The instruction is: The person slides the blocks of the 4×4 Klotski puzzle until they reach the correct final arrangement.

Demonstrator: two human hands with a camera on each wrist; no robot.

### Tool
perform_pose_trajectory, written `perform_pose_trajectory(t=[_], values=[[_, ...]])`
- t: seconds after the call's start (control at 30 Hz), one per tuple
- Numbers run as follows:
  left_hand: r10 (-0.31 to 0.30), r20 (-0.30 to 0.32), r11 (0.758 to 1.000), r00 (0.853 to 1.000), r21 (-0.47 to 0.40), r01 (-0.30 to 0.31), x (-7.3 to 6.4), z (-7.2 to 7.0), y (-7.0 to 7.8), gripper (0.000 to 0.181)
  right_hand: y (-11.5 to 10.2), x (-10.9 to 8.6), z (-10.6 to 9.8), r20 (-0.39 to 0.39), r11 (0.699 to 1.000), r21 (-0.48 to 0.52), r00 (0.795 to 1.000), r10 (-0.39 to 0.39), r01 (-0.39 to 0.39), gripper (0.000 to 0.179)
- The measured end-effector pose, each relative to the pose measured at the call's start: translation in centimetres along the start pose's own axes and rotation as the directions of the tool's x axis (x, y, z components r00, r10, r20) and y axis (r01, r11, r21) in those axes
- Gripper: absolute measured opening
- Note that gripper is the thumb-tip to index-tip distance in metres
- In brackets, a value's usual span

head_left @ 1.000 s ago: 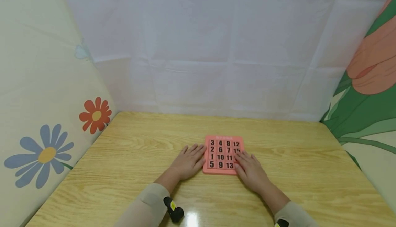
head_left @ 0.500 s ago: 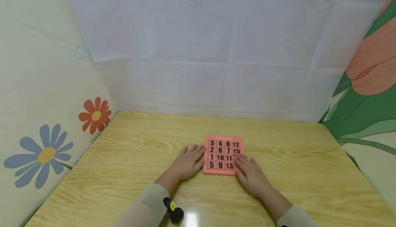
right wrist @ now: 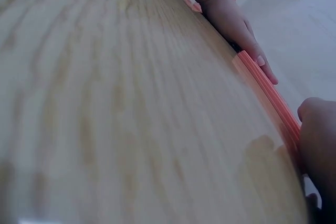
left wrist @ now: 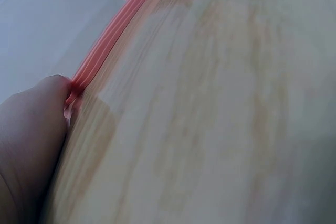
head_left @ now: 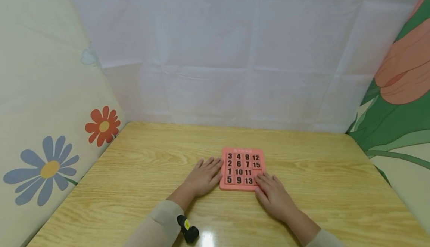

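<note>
A pink number slide puzzle (head_left: 242, 151) lies flat on the wooden table, its black-numbered tiles facing up. My left hand (head_left: 203, 176) lies palm down along its left side, fingers extended with the tips at the frame. On the lower right part of the puzzle rest the fingertips of my right hand (head_left: 276, 197), right of the 11 and 13 tiles. They cover the bottom right corner of the grid. Above them the 15 tile (head_left: 256, 165) shows whole. Both wrist views catch the puzzle's ridged side edge (left wrist: 107, 43) low against the table, with the right thumb (right wrist: 310, 109) close beside it.
The wood-grain table (head_left: 161, 142) runs back to a creased white sheet (head_left: 215, 52). Flower-printed cloths stand at the left (head_left: 40, 90) and right (head_left: 403, 127). A black wrist camera (head_left: 189, 229) sits on the left sleeve.
My right hand has drawn slightly toward the near edge, its fingertips sliding down from beside the 15 tile, which now shows fully. The left hand stays still.
</note>
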State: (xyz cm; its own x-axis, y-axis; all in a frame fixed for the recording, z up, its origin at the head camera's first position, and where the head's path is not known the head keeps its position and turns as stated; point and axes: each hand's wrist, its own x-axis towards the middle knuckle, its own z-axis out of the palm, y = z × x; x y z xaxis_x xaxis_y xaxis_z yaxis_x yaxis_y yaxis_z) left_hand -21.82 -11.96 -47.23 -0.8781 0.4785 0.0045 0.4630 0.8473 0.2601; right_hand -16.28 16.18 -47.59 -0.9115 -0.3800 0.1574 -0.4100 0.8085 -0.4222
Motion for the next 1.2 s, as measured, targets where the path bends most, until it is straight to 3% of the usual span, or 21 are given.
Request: perform_pose_trajectory(t=[0.43,0.6,0.87,1.2], values=[[-0.009,0.016,1.000,1.000,0.002,0.009,-0.3,-0.5,0.3,0.058,0.1,-0.2,0.2,-0.031,1.000,0.016,0.999,-0.017,0.017,0.045],[-0.007,0.018,1.000,1.000,-0.001,0.007,-0.4,-0.4,0.2,0.058,0.3,0.7,0.1,-0.059,0.999,0.032,0.998,0.017,-0.015,0.046],[-0.018,0.025,1.000,1.000,0.020,0.017,-0.2,-0.1,0.1,0.058,0.9,2.4,0.3,-0.110,0.999,0.034,0.994,0.002,0.002,0.045],[0.003,0.009,1.000,1.000,-0.008,-0.003,-0.1,0.0,0.0,0.058,1.0,3.7,0.2,-0.057,0.998,0.052,0.997,0.047,-0.044,0.047]])
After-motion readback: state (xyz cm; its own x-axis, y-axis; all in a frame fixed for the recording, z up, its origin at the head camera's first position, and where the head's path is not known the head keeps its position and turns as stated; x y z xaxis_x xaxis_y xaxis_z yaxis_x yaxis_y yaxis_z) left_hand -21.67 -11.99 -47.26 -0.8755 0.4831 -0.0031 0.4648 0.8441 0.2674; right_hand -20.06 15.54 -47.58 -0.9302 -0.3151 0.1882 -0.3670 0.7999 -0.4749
